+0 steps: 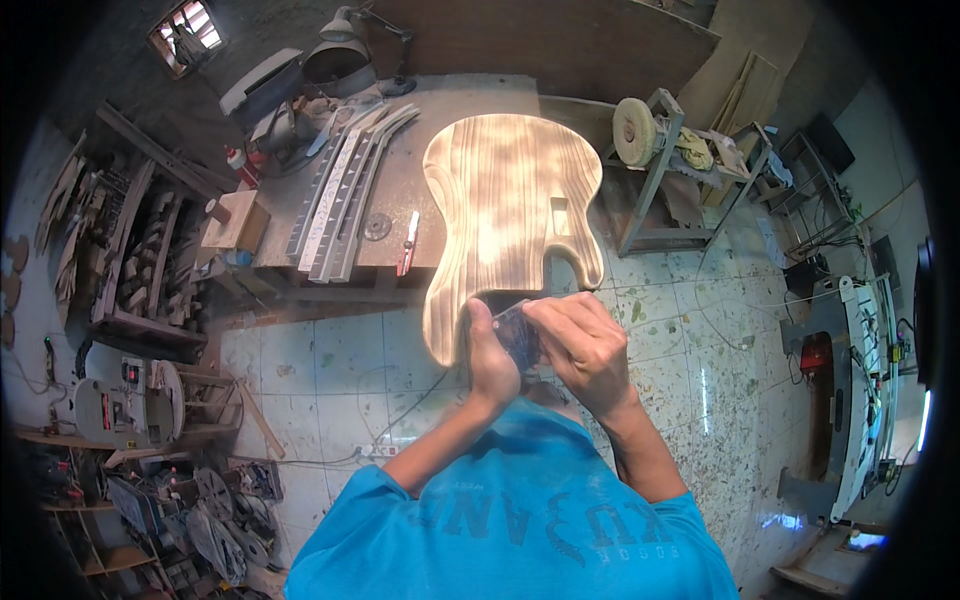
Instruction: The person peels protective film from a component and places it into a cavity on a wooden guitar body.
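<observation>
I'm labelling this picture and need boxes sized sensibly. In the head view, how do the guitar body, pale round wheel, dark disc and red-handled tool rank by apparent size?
1. Guitar body
2. Pale round wheel
Unranked, both smaller: dark disc and red-handled tool; the tool is longer but narrow.

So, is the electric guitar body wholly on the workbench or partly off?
Partly off: the electric guitar body extends past the workbench, tiled floor showing around its near end.
</observation>
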